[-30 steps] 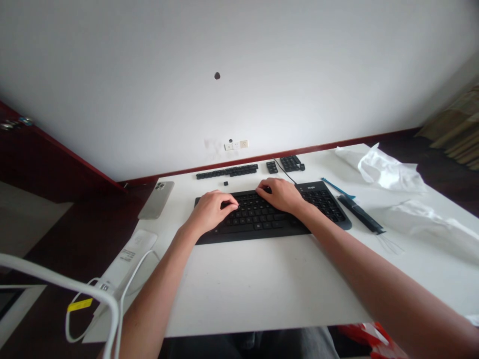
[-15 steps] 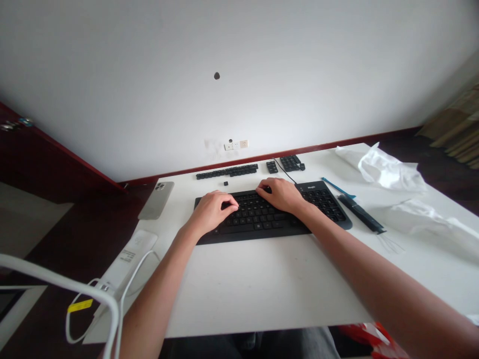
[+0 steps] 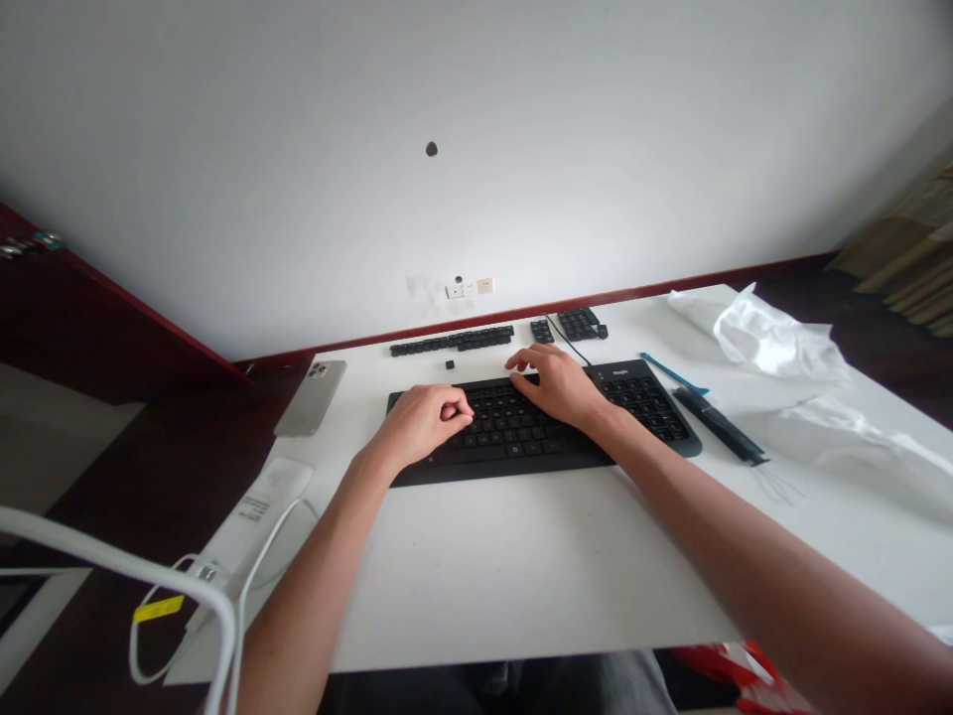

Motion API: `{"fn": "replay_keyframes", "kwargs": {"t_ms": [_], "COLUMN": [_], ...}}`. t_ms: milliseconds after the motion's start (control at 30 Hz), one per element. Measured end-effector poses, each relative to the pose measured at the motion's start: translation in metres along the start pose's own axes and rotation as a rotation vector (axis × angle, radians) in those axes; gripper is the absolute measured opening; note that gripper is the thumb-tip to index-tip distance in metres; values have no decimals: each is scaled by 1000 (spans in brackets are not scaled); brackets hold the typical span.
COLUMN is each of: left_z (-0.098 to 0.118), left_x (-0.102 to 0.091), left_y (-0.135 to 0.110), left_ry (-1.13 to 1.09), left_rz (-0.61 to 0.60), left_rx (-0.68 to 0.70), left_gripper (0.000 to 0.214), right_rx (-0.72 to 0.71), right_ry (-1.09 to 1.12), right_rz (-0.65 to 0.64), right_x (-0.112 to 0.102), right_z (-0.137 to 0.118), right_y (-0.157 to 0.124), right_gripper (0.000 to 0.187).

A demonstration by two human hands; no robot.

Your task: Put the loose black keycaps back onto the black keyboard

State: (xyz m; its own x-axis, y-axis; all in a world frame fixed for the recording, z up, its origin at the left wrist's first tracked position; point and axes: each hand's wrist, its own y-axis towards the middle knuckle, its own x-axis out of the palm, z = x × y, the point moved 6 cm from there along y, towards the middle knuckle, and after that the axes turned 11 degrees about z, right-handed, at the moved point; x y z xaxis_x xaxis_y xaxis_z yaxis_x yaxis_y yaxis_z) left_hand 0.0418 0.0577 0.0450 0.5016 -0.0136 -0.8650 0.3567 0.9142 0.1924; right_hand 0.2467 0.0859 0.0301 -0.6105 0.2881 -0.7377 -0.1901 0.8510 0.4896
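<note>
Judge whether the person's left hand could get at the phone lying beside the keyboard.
Probably yes. The left hand rests, curled, on the left end of the black keyboard, and the phone lies just beyond it. Only the white desk seems to separate them, with nothing standing in the way.

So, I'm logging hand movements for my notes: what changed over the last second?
The right hand has lifted and spread its fingers above the keyboard's upper rows. The left hand has curled in and drawn slightly back. The black keyboard, the row of loose keycaps and the phone stayed as they were.
</note>
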Motion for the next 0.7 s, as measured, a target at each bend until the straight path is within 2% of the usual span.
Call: {"fn": "replay_keyframes", "kwargs": {"t_ms": [67, 233, 333, 533, 700], "left_z": [-1, 2, 2, -2, -3], "left_x": [-1, -8, -11, -11, -13], "left_y": [-1, -3, -5, -8, -11], "left_ry": [22, 64, 59, 14, 30], "left_rz": [-19, -56, -80, -147, -190], "left_rx": [-32, -42, -56, -64, -92], "left_gripper": [16, 19, 24, 34, 42], "right_rx": [-68, -190, -210, -223, -224], "right_ry": [116, 300, 317, 278, 172], "right_rz": [-1, -144, -165, -185, -178], "right_x": [-1, 9, 11, 13, 12], "right_z": [-15, -44, -46, -43, -60], "right_y": [-2, -12, -13, -12, -17], "right_gripper": [20, 21, 18, 25, 24]}}
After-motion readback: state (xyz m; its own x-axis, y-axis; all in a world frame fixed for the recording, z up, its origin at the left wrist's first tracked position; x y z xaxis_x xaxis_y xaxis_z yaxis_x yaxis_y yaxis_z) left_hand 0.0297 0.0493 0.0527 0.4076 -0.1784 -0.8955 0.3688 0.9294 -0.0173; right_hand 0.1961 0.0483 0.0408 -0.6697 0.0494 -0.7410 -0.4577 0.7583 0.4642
